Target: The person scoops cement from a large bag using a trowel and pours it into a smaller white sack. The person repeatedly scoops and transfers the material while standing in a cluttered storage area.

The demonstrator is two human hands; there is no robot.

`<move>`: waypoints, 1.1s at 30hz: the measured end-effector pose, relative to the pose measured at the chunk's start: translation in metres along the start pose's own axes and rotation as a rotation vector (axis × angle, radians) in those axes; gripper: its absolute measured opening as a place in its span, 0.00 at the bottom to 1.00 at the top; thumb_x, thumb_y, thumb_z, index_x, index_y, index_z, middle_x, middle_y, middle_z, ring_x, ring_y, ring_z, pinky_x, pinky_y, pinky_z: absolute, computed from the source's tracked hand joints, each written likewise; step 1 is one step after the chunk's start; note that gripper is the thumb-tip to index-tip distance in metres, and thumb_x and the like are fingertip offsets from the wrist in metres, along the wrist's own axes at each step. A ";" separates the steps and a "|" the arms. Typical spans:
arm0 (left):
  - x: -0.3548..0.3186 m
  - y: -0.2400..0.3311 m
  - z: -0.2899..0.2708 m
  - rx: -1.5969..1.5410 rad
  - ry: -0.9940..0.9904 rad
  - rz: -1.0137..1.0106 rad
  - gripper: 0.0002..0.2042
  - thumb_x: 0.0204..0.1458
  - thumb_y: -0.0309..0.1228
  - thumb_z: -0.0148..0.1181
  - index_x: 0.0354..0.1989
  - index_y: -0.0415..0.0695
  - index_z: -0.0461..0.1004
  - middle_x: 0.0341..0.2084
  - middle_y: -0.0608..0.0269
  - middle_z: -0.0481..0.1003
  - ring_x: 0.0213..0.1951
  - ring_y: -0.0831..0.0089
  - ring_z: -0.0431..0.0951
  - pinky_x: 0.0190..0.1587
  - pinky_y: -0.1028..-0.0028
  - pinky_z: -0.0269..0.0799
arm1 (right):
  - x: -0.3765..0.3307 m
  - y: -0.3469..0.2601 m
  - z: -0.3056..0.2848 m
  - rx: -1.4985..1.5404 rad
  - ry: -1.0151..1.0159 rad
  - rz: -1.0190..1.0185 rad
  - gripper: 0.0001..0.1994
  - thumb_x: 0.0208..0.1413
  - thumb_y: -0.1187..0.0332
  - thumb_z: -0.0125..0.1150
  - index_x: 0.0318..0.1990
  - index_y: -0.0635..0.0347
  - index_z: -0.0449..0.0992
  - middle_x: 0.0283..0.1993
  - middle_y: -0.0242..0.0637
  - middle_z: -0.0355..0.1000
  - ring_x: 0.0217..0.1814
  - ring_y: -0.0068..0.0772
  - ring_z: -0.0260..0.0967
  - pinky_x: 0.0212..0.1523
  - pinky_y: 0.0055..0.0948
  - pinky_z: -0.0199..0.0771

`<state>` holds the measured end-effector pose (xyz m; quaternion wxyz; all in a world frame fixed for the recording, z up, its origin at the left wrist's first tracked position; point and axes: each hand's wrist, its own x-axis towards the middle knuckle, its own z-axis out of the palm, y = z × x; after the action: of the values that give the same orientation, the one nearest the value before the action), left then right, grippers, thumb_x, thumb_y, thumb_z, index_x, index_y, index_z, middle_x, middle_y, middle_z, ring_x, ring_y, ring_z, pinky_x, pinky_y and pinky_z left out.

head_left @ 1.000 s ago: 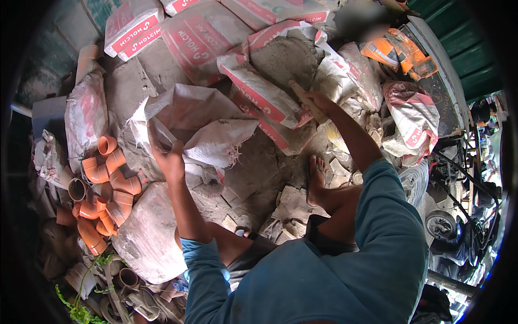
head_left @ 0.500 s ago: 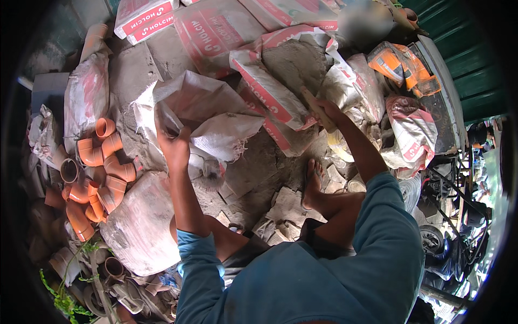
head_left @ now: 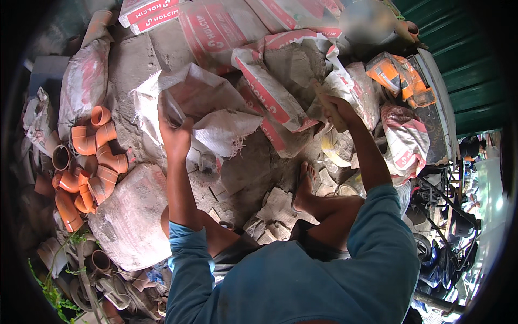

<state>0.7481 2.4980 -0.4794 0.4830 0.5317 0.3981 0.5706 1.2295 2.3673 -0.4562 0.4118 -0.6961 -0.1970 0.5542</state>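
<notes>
My left hand (head_left: 176, 137) is closed on the near left rim of a white woven sack (head_left: 226, 127), whose mouth gapes upward. To its right lies a torn-open red and white cement bag (head_left: 272, 102) with grey powder (head_left: 297, 62) showing inside. My right hand (head_left: 343, 110) grips the pale wooden handle of a tool (head_left: 335, 117) at the near right side of that bag. The tool's far end points into the powder; its head is hard to make out against the grey.
Full cement bags (head_left: 210, 29) are stacked at the back. Orange pipe elbows (head_left: 110, 156) pile up at the left, beside a dusty sack (head_left: 132, 221). An orange bag (head_left: 399, 75) and another red and white bag (head_left: 404, 140) stand at the right. My bare foot (head_left: 306, 186) rests near torn paper (head_left: 278, 208).
My right hand and the wooden-handled tool have shifted slightly right, with the tool's far end drawn up a little. My left hand keeps its hold on the sack. The whole view has shifted slightly.
</notes>
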 end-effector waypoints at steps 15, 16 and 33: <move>-0.013 0.017 -0.003 -0.091 -0.080 0.016 0.42 0.42 0.11 0.54 0.71 0.35 0.49 0.57 0.50 0.68 0.57 0.62 0.72 0.58 0.68 0.69 | -0.086 -0.058 0.066 -0.273 -0.178 0.056 0.17 0.64 0.53 0.51 0.43 0.59 0.73 0.28 0.32 0.69 0.21 0.22 0.65 0.19 0.26 0.67; -0.013 0.019 -0.004 -0.067 -0.097 -0.012 0.43 0.42 0.08 0.53 0.72 0.34 0.45 0.55 0.48 0.70 0.55 0.62 0.75 0.56 0.66 0.74 | -0.089 -0.062 0.075 -0.307 -0.214 0.070 0.17 0.64 0.53 0.52 0.43 0.60 0.73 0.28 0.32 0.70 0.21 0.22 0.66 0.19 0.26 0.68; -0.029 0.002 -0.006 0.305 -0.062 0.135 0.44 0.40 0.21 0.63 0.70 0.34 0.51 0.57 0.39 0.69 0.60 0.50 0.71 0.62 0.66 0.65 | -0.083 -0.021 0.272 -0.809 -0.491 -0.145 0.16 0.66 0.59 0.54 0.45 0.67 0.73 0.28 0.34 0.71 0.23 0.23 0.71 0.19 0.29 0.73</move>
<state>0.7410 2.4700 -0.4843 0.3694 0.6415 0.4285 0.5181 0.9537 2.4160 -0.4020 0.0870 -0.6335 -0.5362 0.5509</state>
